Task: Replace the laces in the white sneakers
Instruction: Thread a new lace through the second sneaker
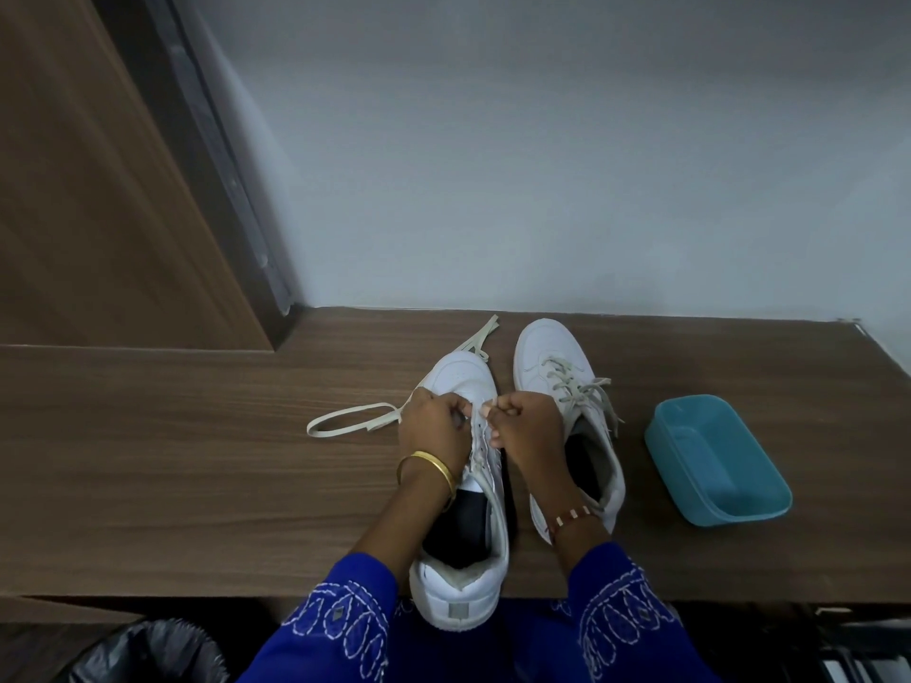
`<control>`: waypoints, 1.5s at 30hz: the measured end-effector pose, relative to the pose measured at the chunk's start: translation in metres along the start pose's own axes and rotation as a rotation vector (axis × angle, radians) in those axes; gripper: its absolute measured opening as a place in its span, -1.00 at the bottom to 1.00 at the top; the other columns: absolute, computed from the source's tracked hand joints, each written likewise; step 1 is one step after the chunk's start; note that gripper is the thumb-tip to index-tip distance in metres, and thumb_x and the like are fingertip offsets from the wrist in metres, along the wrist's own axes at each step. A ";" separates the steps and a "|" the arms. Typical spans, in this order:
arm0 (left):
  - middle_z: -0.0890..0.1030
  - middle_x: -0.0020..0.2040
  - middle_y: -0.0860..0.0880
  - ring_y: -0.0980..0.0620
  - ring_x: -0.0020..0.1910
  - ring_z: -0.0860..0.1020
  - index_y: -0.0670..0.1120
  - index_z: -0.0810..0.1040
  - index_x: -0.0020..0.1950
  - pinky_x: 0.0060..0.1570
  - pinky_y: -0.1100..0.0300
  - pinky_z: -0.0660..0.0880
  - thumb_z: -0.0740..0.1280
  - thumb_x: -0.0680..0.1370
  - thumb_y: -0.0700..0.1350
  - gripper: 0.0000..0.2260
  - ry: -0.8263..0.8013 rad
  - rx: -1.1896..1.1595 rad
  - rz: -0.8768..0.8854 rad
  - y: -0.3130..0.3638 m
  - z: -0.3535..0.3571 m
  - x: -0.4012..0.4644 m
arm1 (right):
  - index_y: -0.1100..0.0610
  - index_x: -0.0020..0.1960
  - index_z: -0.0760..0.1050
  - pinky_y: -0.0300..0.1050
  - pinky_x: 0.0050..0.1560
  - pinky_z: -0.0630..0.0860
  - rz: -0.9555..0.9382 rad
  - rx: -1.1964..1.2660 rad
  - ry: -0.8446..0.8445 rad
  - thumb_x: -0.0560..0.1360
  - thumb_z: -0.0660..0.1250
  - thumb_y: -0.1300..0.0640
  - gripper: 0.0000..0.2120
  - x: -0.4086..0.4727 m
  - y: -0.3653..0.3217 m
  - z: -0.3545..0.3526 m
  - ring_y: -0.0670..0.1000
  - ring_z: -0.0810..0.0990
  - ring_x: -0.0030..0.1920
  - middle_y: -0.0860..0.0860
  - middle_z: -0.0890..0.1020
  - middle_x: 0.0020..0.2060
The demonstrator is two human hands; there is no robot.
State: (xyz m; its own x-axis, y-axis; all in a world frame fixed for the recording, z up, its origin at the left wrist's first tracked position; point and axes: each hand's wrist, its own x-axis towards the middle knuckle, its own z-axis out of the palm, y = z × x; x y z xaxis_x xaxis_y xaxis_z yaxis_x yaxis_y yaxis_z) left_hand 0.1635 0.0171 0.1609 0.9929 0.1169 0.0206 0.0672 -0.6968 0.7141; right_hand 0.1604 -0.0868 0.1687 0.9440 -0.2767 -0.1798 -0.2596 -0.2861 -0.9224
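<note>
Both hands worked over the near sneaker (463, 485), which stood toe-away on the wooden table (197, 460) with its heel overhanging the front edge. The left hand (434, 426) had its fingers curled tight, pinching the lace (345, 422) at the shoe's left eyelets; the right hand (527, 426) was likewise curled, thumb and forefinger pinching at the right eyelet row, though exactly what lay between those fingertips was too small to make out. The loose lace ran out in a long loop to the left across the table, and another length trailed past the toe toward the wall (542, 165). The second sneaker (567, 386), still laced (its ends untied and splayed), stood just beside the first on the right. A blue plastic tub (717, 460) sat further right, apart from the shoes. A brown panel (98, 189) rose at the left. Blue embroidered sleeves (335, 628) hid the table's near edge, and a black-lined bin (148, 653) was cut off at the bottom.
</note>
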 end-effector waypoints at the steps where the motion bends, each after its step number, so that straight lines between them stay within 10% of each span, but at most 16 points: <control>1: 0.37 -0.13 -0.06 -0.11 0.00 0.48 -0.14 0.64 -0.10 0.02 0.19 0.39 0.27 0.46 -0.30 -0.83 -0.005 0.009 0.006 0.001 0.000 0.000 | 0.37 -0.11 0.57 -0.28 -0.50 0.52 0.000 -0.016 0.002 0.44 0.35 0.35 -0.92 0.000 0.001 -0.001 -0.11 0.51 -0.51 0.09 0.57 -0.34; 4: 0.45 -0.07 -0.11 -0.11 0.00 0.49 -0.14 0.61 -0.10 0.04 0.18 0.39 0.27 0.45 -0.28 -0.86 -0.017 0.026 0.016 0.004 -0.004 -0.002 | 0.32 0.02 0.58 -0.05 -0.19 0.60 -0.022 -0.127 0.022 0.47 0.21 0.40 -0.79 0.000 0.001 -0.003 0.07 0.61 -0.29 0.09 0.63 -0.25; 8: 0.51 0.02 -0.11 -0.10 -0.05 0.54 -0.12 0.56 -0.08 -0.08 0.17 0.39 0.25 0.50 -0.19 -0.90 -0.007 0.108 0.012 0.006 -0.009 -0.004 | 0.23 0.21 0.52 -0.31 -0.02 0.39 -0.106 -0.393 -0.003 0.51 0.12 0.41 -0.65 -0.006 0.004 -0.007 0.07 0.57 0.10 0.11 0.61 0.11; 18: 0.62 -0.11 -0.06 -0.07 -0.04 0.55 -0.08 0.45 -0.12 -0.24 0.26 0.17 0.23 0.54 -0.20 -0.94 0.066 -0.036 -0.017 0.005 -0.016 -0.017 | 0.33 0.20 0.44 -0.22 0.13 0.24 -0.151 -0.650 -0.017 0.56 0.10 0.32 -0.73 -0.003 0.012 -0.036 0.12 0.45 0.22 0.20 0.51 0.18; 32: 0.63 -0.22 -0.03 0.09 -0.22 0.60 -0.07 0.30 -0.25 -0.29 0.29 0.46 0.13 0.61 -0.23 -0.77 -0.073 -0.864 -0.189 0.000 -0.039 -0.015 | 0.35 -0.09 0.56 -0.01 -0.06 0.52 -0.161 -0.373 -0.084 0.43 0.39 0.06 -0.69 -0.053 -0.014 -0.013 0.12 0.61 -0.14 0.18 0.65 -0.19; 39: 0.56 -0.43 -0.16 0.11 -0.52 0.56 -0.17 0.34 -0.25 -0.45 0.31 0.53 0.13 0.61 -0.24 -0.77 0.028 -1.087 -0.151 0.017 -0.074 -0.014 | 0.13 -0.47 0.19 -0.11 -0.40 0.26 -0.196 -0.458 -0.022 0.37 0.38 0.07 -0.59 -0.049 -0.008 -0.006 0.00 0.30 -0.43 -0.03 0.25 -0.54; 42: 0.56 -0.48 -0.10 0.09 -0.52 0.56 -0.16 0.37 -0.25 -0.46 0.31 0.53 0.15 0.60 -0.25 -0.79 -0.047 -1.055 -0.169 0.016 -0.080 -0.024 | 0.13 -0.09 0.51 -0.11 -0.19 0.44 -0.235 -0.531 -0.026 0.44 0.33 0.02 -0.82 -0.054 -0.010 -0.004 0.07 0.54 -0.17 0.04 0.55 -0.23; 45: 0.60 -0.45 -0.08 0.07 -0.50 0.59 -0.16 0.40 -0.21 -0.41 0.26 0.57 0.17 0.59 -0.26 -0.83 -0.124 -1.064 -0.194 0.015 -0.072 -0.031 | 0.08 0.33 0.38 -0.07 -0.05 0.47 -0.415 -0.637 0.029 0.52 0.25 0.06 -0.61 -0.053 -0.012 -0.002 0.09 0.48 0.12 0.08 0.50 0.10</control>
State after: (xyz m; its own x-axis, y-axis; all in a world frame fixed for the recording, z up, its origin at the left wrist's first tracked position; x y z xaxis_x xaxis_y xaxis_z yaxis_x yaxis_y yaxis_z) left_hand 0.1265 0.0541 0.2214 0.9815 0.0449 -0.1861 0.1642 0.3021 0.9390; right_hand 0.1135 -0.0703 0.1901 0.9863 -0.0527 0.1560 0.0396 -0.8438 -0.5353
